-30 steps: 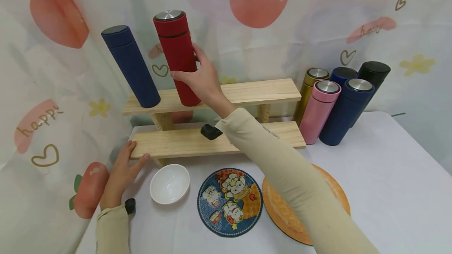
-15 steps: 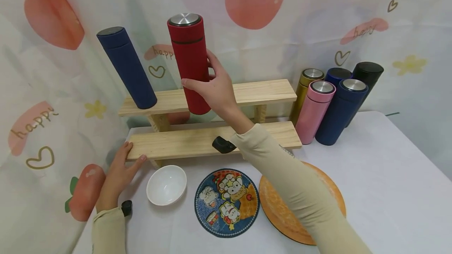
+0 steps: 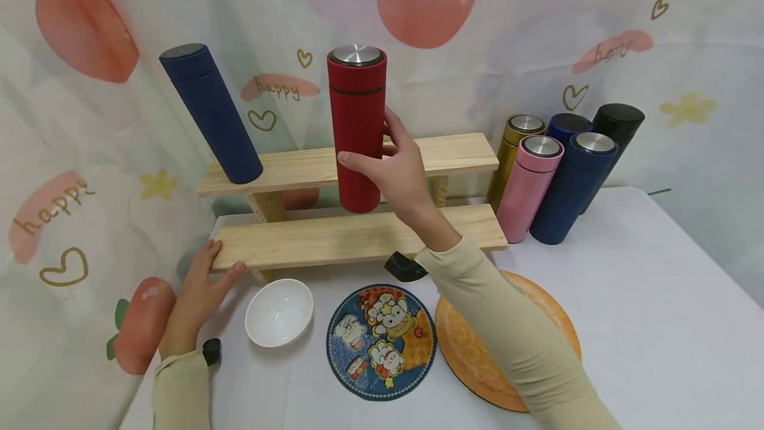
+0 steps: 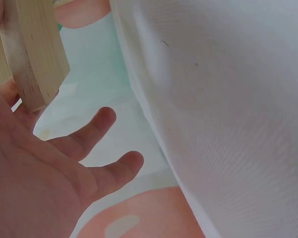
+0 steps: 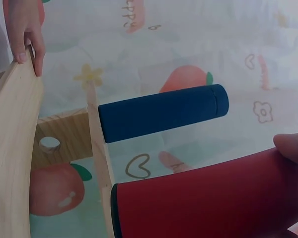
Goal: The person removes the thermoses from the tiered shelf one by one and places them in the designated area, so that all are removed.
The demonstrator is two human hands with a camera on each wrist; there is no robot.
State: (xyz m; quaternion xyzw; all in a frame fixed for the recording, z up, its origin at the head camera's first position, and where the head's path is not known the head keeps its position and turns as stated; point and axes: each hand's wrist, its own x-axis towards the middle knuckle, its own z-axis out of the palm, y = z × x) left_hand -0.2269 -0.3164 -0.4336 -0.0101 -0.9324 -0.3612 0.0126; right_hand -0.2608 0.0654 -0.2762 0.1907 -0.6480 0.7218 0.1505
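Red flask: the red flask (image 3: 357,128) is upright in my right hand (image 3: 398,174), its base low in front of the upper shelf (image 3: 453,151) and above the lower shelf (image 3: 334,241); I cannot tell whether it touches the lower board yet.
Right hand: fingers and thumb wrapped round the flask's lower half, a firm grasp; the right wrist view shows a fingertip (image 5: 293,148) on the red body.
Left hand: my left hand (image 3: 197,294) lies flat against the left end of the lower shelf, fingers straight, nothing enclosed; the left wrist view shows the palm (image 4: 35,183) by the board's end (image 4: 32,54).
Neighbours: the navy flask (image 3: 210,115) stands on the upper shelf, well apart to the left.
How I'd do it well: keep the flask vertical, lower it slowly with the base square to the board, and let go only once it sits flat, I judge.
Bracing: I'd keep the left palm on the board so the stand cannot slide.
Risk: the flask is tall and narrow; a tilted base could tip it toward the white bowl (image 3: 278,312).
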